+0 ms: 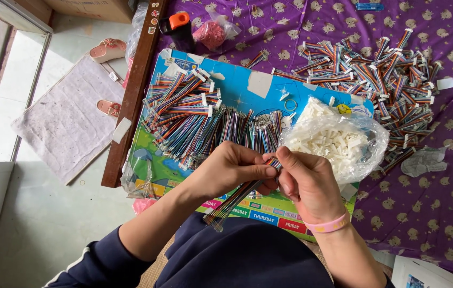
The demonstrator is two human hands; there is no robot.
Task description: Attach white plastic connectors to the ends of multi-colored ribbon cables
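Ribbon cable (237, 197), multicoloured, runs from centre frame down-left, its upper end pinched between the fingers (269, 172) of the left hand (226, 170) and right hand (309, 181), both pressed tight on it. Just above lie loose cables (199, 122) on a colourful board (247, 85); a clear bag of white connectors (333, 141) sits right, finished cables (381, 74) upper right

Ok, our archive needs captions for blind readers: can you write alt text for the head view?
Two bare hands, left hand and right hand, pinch one end of a flat multicoloured ribbon cable over a colourful printed board. Loose cable bundles and a clear plastic bag of white connectors lie beyond.
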